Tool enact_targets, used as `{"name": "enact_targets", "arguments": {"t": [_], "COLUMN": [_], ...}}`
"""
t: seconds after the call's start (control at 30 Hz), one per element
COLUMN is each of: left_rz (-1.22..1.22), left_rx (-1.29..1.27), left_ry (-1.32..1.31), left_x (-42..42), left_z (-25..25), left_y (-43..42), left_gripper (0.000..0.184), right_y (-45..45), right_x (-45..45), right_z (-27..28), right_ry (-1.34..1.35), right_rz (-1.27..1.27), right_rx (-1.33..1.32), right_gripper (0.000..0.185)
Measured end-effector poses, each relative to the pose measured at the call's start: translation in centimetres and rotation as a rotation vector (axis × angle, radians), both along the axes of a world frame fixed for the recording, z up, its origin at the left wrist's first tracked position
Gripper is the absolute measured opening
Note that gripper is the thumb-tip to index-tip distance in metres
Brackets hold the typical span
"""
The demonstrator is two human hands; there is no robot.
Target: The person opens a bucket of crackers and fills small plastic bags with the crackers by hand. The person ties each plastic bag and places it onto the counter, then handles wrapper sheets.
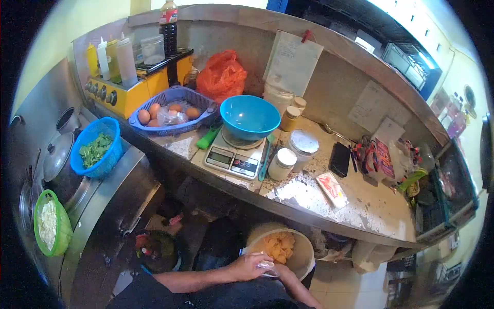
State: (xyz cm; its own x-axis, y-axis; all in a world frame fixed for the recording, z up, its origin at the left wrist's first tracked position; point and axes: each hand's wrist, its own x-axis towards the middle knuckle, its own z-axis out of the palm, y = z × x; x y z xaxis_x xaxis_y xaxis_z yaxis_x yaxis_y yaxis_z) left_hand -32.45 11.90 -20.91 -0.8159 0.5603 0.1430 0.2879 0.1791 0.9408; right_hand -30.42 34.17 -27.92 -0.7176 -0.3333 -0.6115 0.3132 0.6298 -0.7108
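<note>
We see the left hand [250, 265] pinching a small pale item [266, 264], the right hand [282, 271] close beside, its grip unclear to us, at the near edge of a bucket [304, 248] of orange pieces [279, 246]. Beyond, a blue bowl [250, 116] tops a scale [232, 161] on the bench [368, 208].

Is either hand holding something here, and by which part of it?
The left hand seems to hold a small clear item, by which part I can't tell. Whether the right hand shares the hold is unclear.
</note>
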Motion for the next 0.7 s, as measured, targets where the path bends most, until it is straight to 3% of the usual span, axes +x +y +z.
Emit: {"name": "enact_targets", "arguments": {"t": [0.2, 0.3, 0.43, 0.7], "left_rz": [0.016, -0.025, -0.034, 0.021], "left_rx": [-0.025, 0.007, -0.004, 0.023], "left_ry": [0.042, -0.017, -0.036, -0.104], "left_x": [0.0, 0.0, 0.0, 0.1], "left_z": [-0.2, 0.4, 0.2, 0.0], "left_y": [-0.1, -0.3, -0.3, -0.5], "left_gripper": [0.031, 0.031, 0.036, 0.031], "right_y": [1.3, -1.7, 0.4, 0.6], "right_x": [-1.8, -3.2, -3.9, -1.6], "right_z": [-3.4, 4.6, -5.2, -8.4], "right_ry": [0.081, 0.087, 0.420, 0.135], "right_rz": [0.426, 0.400, 0.281, 0.127], "right_rx": [0.393, 0.540, 0.378, 0.001], "right_gripper": [0.033, 0.033, 0.038, 0.037]}}
